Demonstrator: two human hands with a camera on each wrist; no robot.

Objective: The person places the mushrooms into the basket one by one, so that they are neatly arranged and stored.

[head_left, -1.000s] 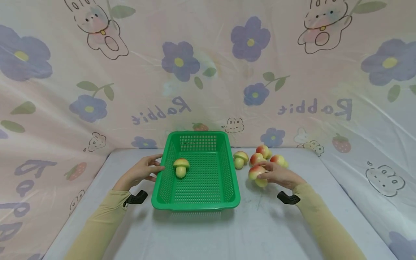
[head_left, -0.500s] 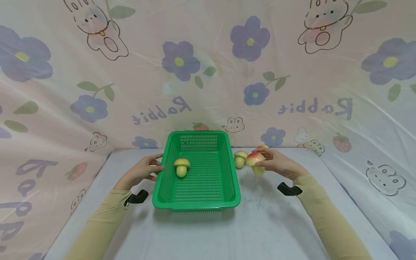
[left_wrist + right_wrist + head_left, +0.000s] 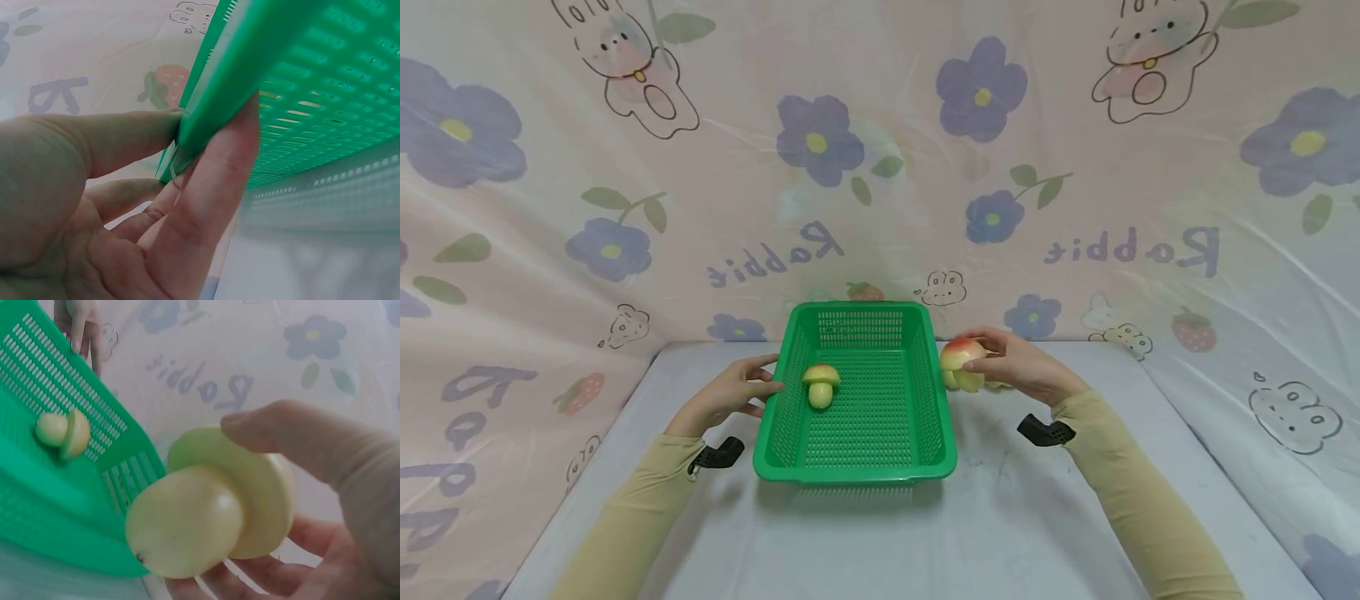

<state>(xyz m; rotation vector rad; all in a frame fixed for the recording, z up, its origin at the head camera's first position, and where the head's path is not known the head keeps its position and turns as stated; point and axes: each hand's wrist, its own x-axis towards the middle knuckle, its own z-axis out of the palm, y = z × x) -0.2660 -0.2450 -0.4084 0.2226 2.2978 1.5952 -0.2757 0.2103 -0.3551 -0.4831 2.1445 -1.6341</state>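
Note:
My left hand (image 3: 727, 393) grips the left rim of a green plastic basket (image 3: 855, 476). In the left wrist view the thumb lies on one side of the rim (image 3: 234, 81) and the fingers on the other. My right hand (image 3: 1017, 364) holds a toy mushroom (image 3: 961, 355) with a red and yellow cap just beside the basket's right rim. The right wrist view shows its pale stem (image 3: 184, 522) turned towards the camera, thumb on the cap and fingers below. Inside the basket, near its left wall, another toy mushroom (image 3: 821, 387) lies.
More toy mushrooms (image 3: 997, 384) are mostly hidden behind the right hand, right of the basket. The white table (image 3: 880, 550) ends at a patterned cloth (image 3: 880, 200) hanging behind and at both sides.
My right hand has lifted the mushroom from the group on the table and carried it left, to the basket's right rim. The left hand has stayed at the basket.

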